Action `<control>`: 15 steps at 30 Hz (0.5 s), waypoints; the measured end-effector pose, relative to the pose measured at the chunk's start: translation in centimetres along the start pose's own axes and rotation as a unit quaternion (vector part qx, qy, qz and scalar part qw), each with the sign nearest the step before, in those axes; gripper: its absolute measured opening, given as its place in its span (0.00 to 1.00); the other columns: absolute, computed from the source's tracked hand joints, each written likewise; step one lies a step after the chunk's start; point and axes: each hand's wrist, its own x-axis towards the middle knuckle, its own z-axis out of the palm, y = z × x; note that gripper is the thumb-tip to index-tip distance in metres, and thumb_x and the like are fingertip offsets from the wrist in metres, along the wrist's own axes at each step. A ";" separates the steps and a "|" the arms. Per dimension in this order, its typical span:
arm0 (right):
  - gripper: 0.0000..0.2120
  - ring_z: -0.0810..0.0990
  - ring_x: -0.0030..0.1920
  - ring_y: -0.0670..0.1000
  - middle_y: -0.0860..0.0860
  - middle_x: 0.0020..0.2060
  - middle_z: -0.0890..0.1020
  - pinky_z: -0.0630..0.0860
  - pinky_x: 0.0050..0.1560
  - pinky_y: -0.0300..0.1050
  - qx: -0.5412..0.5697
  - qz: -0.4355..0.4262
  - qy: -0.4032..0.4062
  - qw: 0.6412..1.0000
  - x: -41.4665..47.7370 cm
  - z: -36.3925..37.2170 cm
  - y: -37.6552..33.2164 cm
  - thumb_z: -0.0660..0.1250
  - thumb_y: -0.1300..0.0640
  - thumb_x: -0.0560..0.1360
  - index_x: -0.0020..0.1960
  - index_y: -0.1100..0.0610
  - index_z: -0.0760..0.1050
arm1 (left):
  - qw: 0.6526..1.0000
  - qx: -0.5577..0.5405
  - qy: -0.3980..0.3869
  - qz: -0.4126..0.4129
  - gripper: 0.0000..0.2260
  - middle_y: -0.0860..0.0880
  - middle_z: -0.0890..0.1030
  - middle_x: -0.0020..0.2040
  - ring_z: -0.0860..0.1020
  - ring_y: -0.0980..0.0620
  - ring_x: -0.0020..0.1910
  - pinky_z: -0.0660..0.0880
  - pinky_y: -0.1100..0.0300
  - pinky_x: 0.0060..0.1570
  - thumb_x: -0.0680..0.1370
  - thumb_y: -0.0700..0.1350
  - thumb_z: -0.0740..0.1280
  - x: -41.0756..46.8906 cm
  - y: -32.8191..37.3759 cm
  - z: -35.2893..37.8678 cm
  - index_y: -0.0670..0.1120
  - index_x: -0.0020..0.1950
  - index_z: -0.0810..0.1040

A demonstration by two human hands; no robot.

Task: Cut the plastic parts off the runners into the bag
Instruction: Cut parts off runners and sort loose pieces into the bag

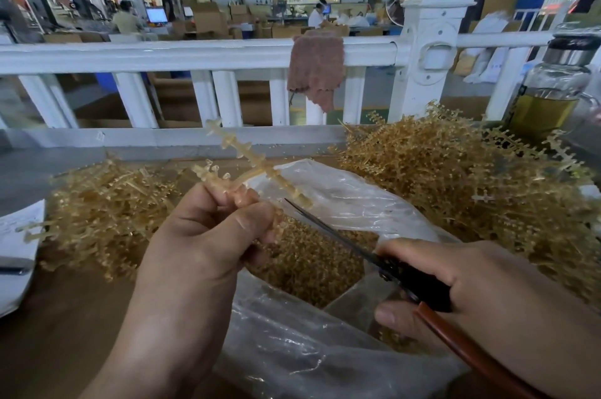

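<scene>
Left hand [208, 236] pinched a translucent amber runner [247, 160], knobby parts along its stem, above the crinkly clear bag [357, 197]. Right hand [487, 288] gripped black-handled scissors [341, 237], thin tip beside the runner. Small amber parts [309, 265] lay in the bag.

The left grip [208, 236] is showing as a broad bare hand with creases across the knuckles, and its forearm [156, 333] is running bare down to the lower edge. The right grip [481, 284] is showing bare as well, its thumb [390, 317] wearing a short, trimmed nail.
</scene>
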 end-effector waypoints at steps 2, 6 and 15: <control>0.33 0.78 0.43 0.31 0.28 0.45 0.78 0.73 0.50 0.29 0.005 -0.007 0.001 1.000 0.0 0.0 0.1 0.53 0.17 0.58 0.59 0.27 0.65 | 1.000 -0.002 -0.012 -0.022 0.11 0.44 0.79 0.38 0.78 0.51 0.33 0.74 0.62 0.28 0.61 0.48 0.77 -0.2 0.2 0.0 0.50 0.40 0.79; 0.29 0.77 0.40 0.28 0.25 0.43 0.78 0.74 0.46 0.27 -0.003 -0.004 -0.005 1.000 0.1 0.0 0.0 0.54 0.18 0.60 0.59 0.23 0.65 | 0.999 -0.009 -0.011 -0.043 0.07 0.44 0.79 0.37 0.77 0.51 0.34 0.76 0.62 0.31 0.65 0.42 0.75 -0.5 0.5 0.1 0.47 0.41 0.82; 0.29 0.79 0.39 0.31 0.30 0.43 0.79 0.78 0.37 0.34 -0.005 -0.018 -0.027 0.999 0.0 -0.5 0.4 0.55 0.18 0.62 0.59 0.28 0.68 | 0.999 -0.007 -0.026 -0.040 0.09 0.44 0.79 0.36 0.77 0.51 0.35 0.77 0.61 0.34 0.63 0.47 0.77 -0.6 0.9 0.4 0.48 0.40 0.83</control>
